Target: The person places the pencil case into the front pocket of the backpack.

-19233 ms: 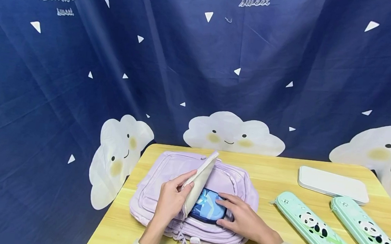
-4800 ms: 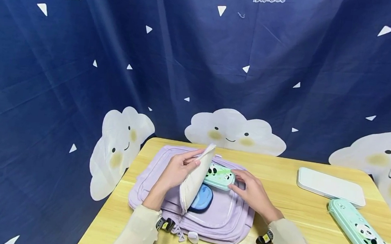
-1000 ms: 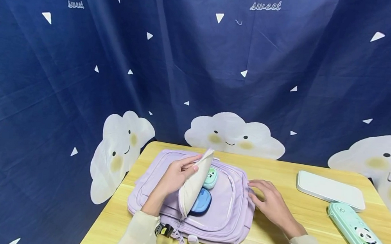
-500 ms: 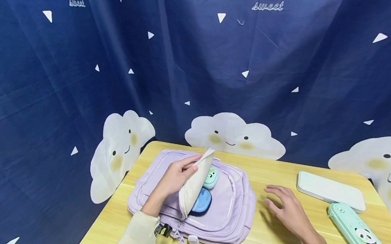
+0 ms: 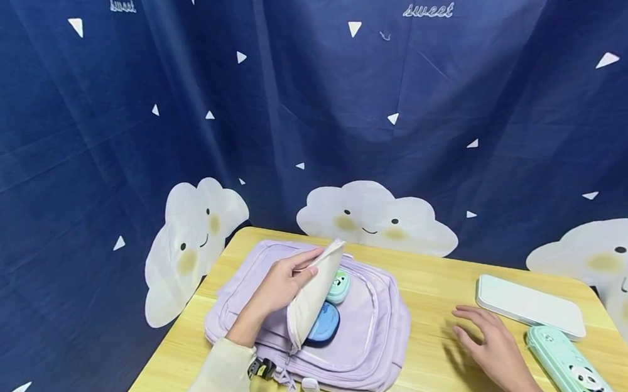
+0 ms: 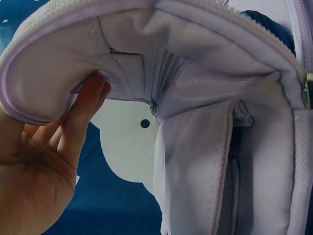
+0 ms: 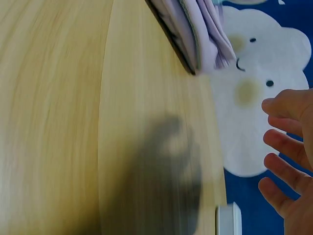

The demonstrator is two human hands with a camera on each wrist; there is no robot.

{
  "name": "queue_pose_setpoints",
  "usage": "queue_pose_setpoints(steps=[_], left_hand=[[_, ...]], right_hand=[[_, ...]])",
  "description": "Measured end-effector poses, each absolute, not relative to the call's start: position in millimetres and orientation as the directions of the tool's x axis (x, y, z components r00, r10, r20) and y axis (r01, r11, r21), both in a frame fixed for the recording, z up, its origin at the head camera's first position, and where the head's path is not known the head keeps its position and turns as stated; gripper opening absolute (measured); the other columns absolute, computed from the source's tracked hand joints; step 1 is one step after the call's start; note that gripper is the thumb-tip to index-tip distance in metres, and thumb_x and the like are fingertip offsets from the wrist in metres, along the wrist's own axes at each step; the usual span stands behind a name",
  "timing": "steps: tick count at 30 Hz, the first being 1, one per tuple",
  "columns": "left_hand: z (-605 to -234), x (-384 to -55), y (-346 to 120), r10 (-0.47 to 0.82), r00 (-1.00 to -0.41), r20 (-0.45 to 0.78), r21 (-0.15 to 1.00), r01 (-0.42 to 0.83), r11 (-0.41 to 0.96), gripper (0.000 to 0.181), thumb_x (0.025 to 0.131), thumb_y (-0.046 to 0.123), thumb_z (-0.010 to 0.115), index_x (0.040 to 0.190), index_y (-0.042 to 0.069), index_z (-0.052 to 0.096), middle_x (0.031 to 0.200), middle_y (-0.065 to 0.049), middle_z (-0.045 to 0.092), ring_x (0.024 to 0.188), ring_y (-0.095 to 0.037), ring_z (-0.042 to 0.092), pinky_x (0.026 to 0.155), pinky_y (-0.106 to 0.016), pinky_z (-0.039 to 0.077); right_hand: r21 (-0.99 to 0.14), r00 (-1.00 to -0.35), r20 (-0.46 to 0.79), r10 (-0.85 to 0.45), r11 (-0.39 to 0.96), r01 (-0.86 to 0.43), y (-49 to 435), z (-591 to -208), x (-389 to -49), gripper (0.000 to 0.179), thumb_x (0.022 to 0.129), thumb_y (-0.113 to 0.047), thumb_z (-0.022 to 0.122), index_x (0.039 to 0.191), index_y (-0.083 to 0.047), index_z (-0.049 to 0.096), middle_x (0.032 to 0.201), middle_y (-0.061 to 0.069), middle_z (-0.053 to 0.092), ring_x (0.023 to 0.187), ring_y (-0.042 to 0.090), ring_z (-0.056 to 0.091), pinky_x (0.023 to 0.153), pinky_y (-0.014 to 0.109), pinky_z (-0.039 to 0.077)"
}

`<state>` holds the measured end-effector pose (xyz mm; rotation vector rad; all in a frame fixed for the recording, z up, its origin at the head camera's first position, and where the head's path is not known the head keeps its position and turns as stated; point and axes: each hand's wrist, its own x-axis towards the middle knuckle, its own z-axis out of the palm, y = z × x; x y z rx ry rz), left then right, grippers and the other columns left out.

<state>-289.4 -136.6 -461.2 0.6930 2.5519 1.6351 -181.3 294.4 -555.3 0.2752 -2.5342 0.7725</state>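
Observation:
A lavender backpack (image 5: 391, 336) lies on the table with its front pocket unzipped. My left hand (image 5: 281, 284) pinches the edge of the pocket's pale flap (image 5: 314, 297) and holds it up; the left wrist view shows thumb and fingers on the lining (image 6: 54, 58). Sticking out from under the flap are the ends of a mint panda pencil case (image 5: 340, 287) and a blue case (image 5: 325, 324), their other ends hidden. My right hand (image 5: 495, 349) hovers over the table, fingers loosely bent and holding nothing, between backpack and a second mint panda pencil case (image 5: 585, 386).
A white flat case (image 5: 531, 303) lies at the back right, its front corner by the tip of the second mint case. Zipper charms (image 5: 309, 386) hang at the backpack's near edge. A dark blue cloud-print curtain (image 5: 387, 146) stands behind the wooden table (image 5: 432, 384).
Earlier the right hand put the blue case, then one mint pencil case, under the flap. Since then it has let go and moved right across the table. The left hand still holds the flap.

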Motion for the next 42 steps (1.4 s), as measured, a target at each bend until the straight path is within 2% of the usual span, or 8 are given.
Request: queue_pose_setpoints(steps=[3, 10, 17, 19, 21, 24, 27, 42], left_hand=[[-461.3, -290.3, -136.5, 0.383, -0.901, 0.202, 0.869, 0.345, 0.353, 0.047, 0.11, 0.016, 0.065, 0.157, 0.017, 0.061, 0.152, -0.011, 0.067, 0.129, -0.029, 0.073, 0.106, -0.044, 0.062], [-460.5, -291.9, -136.6, 0.397, -0.895, 0.203, 0.869, 0.352, 0.349, 0.047, 0.11, 0.015, 0.065, 0.157, 0.017, 0.061, 0.154, -0.011, 0.065, 0.13, -0.03, 0.072, 0.106, -0.043, 0.062], [-459.3, -293.6, -138.0, 0.435, -0.879, 0.194, 0.857, 0.368, 0.362, 0.046, 0.111, 0.018, 0.062, 0.157, 0.02, 0.061, 0.159, -0.006, 0.061, 0.132, -0.029, 0.071, 0.109, -0.046, 0.061], [-458.4, -294.6, -138.0, 0.443, -0.874, 0.201, 0.846, 0.383, 0.371, 0.045, 0.111, 0.018, 0.062, 0.157, 0.021, 0.062, 0.16, -0.005, 0.061, 0.135, -0.029, 0.069, 0.111, -0.047, 0.059], [-457.6, -296.0, -138.3, 0.45, -0.869, 0.207, 0.83, 0.399, 0.388, 0.044, 0.111, 0.018, 0.062, 0.155, 0.021, 0.063, 0.16, -0.004, 0.06, 0.139, -0.028, 0.066, 0.114, -0.047, 0.057], [-456.5, -298.2, -138.5, 0.461, -0.859, 0.223, 0.793, 0.435, 0.427, 0.044, 0.111, 0.018, 0.063, 0.155, 0.021, 0.064, 0.162, -0.003, 0.058, 0.148, -0.025, 0.058, 0.119, -0.046, 0.053], [-454.4, -300.3, -138.7, 0.478, -0.848, 0.228, 0.751, 0.466, 0.468, 0.045, 0.111, 0.018, 0.063, 0.156, 0.021, 0.063, 0.164, -0.001, 0.055, 0.154, -0.021, 0.052, 0.123, -0.044, 0.049], [-449.4, -305.0, -131.6, 0.501, -0.833, 0.236, 0.717, 0.497, 0.489, 0.052, 0.108, 0.007, 0.051, 0.159, 0.018, 0.059, 0.168, 0.005, 0.05, 0.158, -0.023, 0.045, 0.132, -0.046, 0.036]], right_hand=[[-0.465, -0.857, 0.515, -0.039, 0.827, -0.316, 309.2, -557.9, -175.6, 0.031, 0.092, -0.009, 0.085, 0.122, -0.008, 0.078, 0.132, 0.018, 0.073, 0.124, 0.039, 0.058, 0.111, -0.002, 0.014], [-0.465, -0.854, 0.52, 0.024, 0.846, -0.259, 347.6, -564.9, -159.3, 0.03, 0.093, -0.01, 0.084, 0.123, -0.007, 0.078, 0.13, 0.019, 0.071, 0.13, -0.002, 0.048, 0.108, -0.006, 0.009], [-0.507, -0.882, 0.461, 0.098, 0.844, -0.172, 379.3, -567.8, -138.2, 0.03, 0.101, -0.019, 0.077, 0.129, -0.006, 0.075, 0.141, -0.048, 0.04, 0.132, -0.033, 0.019, 0.133, 0.024, 0.019], [-0.512, -0.879, 0.464, 0.108, 0.843, -0.166, 385.8, -567.9, -134.7, 0.029, 0.101, -0.017, 0.077, 0.127, -0.004, 0.075, 0.138, -0.055, 0.032, 0.129, -0.035, 0.018, 0.135, 0.027, 0.019], [-0.514, -0.889, 0.439, 0.127, 0.847, -0.133, 390.5, -565.4, -130.8, 0.029, 0.103, -0.017, 0.075, 0.128, -0.003, 0.074, 0.143, -0.045, 0.044, 0.141, -0.026, 0.024, 0.131, 0.061, 0.028], [-0.508, -0.912, 0.378, 0.16, 0.859, -0.059, 396.6, -560.2, -127.3, 0.031, 0.105, -0.019, 0.073, 0.13, -0.001, 0.072, 0.15, -0.004, 0.065, 0.154, 0.024, 0.046, 0.111, 0.079, 0.036], [-0.499, -0.932, 0.315, 0.18, 0.866, -0.002, 402.4, -556.6, -123.8, 0.035, 0.108, -0.022, 0.068, 0.133, 0.003, 0.069, 0.141, 0.036, 0.061, 0.126, 0.065, 0.05, 0.099, 0.084, 0.035], [-0.453, -0.926, 0.25, 0.283, 0.88, 0.147, 430.7, -570.8, -106.2, 0.043, 0.11, -0.024, 0.064, 0.13, 0.013, 0.064, 0.136, 0.045, 0.056, 0.12, 0.063, 0.049, 0.101, 0.081, 0.036]])
